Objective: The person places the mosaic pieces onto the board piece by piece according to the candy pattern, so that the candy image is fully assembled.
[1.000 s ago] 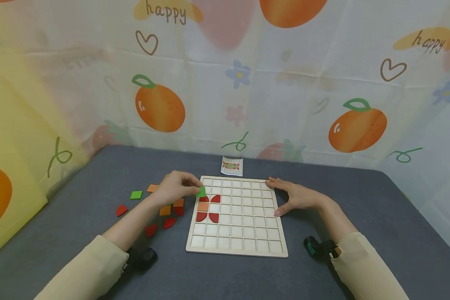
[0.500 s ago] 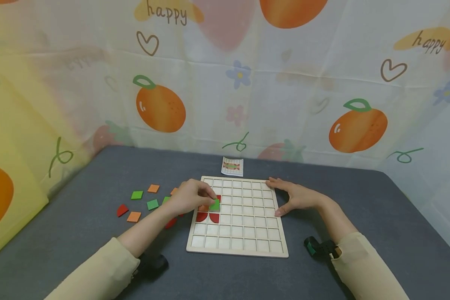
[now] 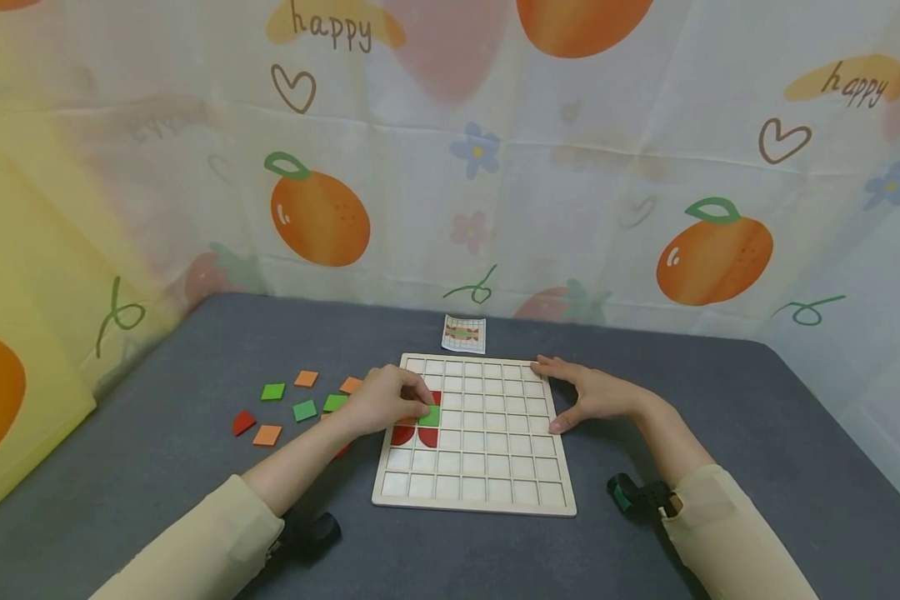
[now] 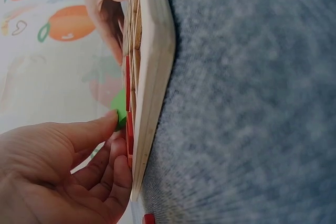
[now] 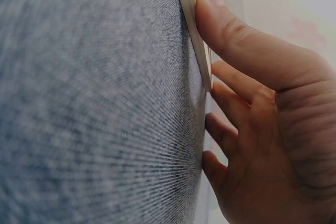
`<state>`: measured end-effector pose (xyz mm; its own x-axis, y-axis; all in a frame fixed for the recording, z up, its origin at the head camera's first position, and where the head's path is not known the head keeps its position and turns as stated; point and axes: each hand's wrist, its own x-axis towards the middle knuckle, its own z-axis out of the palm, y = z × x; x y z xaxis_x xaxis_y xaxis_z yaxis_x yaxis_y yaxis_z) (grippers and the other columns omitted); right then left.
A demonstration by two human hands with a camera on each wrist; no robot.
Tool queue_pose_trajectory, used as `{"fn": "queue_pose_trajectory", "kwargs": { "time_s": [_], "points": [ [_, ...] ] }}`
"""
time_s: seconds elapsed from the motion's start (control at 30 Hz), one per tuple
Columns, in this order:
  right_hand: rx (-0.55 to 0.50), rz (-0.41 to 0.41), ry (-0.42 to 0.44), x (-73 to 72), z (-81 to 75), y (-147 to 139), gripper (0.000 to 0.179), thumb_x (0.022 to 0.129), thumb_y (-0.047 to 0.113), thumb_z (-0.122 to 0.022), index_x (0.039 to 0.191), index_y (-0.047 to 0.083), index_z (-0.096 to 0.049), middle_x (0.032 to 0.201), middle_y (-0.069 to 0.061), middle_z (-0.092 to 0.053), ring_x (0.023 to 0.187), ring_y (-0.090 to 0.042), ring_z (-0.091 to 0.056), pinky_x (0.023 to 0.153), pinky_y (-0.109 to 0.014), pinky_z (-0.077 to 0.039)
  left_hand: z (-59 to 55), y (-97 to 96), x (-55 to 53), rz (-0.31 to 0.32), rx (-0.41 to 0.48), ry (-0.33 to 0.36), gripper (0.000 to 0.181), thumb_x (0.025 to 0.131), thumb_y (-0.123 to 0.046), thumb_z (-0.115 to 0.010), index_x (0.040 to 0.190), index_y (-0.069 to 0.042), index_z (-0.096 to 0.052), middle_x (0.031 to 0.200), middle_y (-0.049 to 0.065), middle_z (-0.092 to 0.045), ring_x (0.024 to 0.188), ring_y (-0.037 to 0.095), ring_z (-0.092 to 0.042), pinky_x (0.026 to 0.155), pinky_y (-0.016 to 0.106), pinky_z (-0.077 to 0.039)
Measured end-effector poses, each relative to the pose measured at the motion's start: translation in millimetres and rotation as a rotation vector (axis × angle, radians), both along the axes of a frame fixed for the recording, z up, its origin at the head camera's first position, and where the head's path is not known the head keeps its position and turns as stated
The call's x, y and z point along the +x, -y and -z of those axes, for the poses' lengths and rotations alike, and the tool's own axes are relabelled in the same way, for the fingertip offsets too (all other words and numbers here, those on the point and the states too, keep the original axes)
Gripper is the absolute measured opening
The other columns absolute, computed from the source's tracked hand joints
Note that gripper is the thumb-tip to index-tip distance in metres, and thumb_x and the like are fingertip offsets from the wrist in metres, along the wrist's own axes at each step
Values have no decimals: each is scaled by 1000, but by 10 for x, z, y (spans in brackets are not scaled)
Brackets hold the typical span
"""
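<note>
A white gridded wooden board (image 3: pixel 487 467) lies flat on the dark table. My left hand (image 3: pixel 386 400) pinches a green square tile (image 3: pixel 429 416) between thumb and fingers over the board's left part. The left wrist view shows the green tile (image 4: pixel 121 109) tilted, its lower edge at the grid. Red quarter-round tiles (image 3: pixel 427 437) sit in cells around it; the left fingers partly cover others. My right hand (image 3: pixel 600 392) rests at the board's right side with fingers spread. In the right wrist view its thumb (image 5: pixel 231 32) touches the board edge (image 5: pixel 195 35).
Left of the board lie several loose tiles: green (image 3: pixel 273 392), orange (image 3: pixel 267 435) and red (image 3: pixel 243 422); the left arm hides some. A small printed pattern card (image 3: pixel 463 333) lies behind the board. A fruit-patterned cloth (image 3: pixel 420 192) hangs behind the dark table (image 3: pixel 615 550).
My left hand has carried the green tile rightward and toward me, from the board's left edge to a cell among the red tiles, and lowered it. The right hand has stayed still.
</note>
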<state>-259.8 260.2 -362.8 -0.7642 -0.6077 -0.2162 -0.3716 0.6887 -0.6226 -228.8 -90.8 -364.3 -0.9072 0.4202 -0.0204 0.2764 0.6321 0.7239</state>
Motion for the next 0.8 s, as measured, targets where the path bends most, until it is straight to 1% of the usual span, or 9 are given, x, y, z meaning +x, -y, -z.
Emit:
{"fn": "queue_pose_trajectory", "kwargs": {
  "time_s": [0.17, 0.4, 0.67, 0.8],
  "points": [
    [-3, -1, -1, 6, 2, -5, 104, 77, 38, -83, 157, 11, -24, 168, -17, -5, 155, -43, 1, 117, -72, -6, -5, -6, 6, 4, -10, -13, 4, 88, -11, -73, 90, -10, -77, 82, 3, -74, 73, 9, -61, 66, 25, -49],
    [1, -6, -5, 10, 2, 1, 103, 77, 39, -83, 158, 10, -24, 167, -18, -5, 154, -44, 1, 117, -72, -6, -2, -7, 20, 13, -14, -20, 4, 87, -11, -74, 90, -10, -76, 82, 3, -74, 70, 8, -61, 65, 24, -49],
    [2, -1, 1, 7, -3, 6, 103, 78, 38, -83, 158, 11, -24, 168, -18, -5, 154, -44, 1, 117, -72, -5, 8, -5, 16, -7, -12, -2, 4, 85, -8, -75, 88, -9, -77, 81, 2, -75, 68, 8, -63, 64, 23, -51],
    [3, -1, 1, 14, -23, 13, 103, 77, 38, -83, 157, 10, -24, 167, -18, -5, 154, -44, 1, 117, -72, -5, -2, -6, 34, -5, -13, -16, 4, 85, -8, -75, 89, -7, -76, 79, 0, -74, 67, 7, -62, 63, 23, -51]
  ]
}}
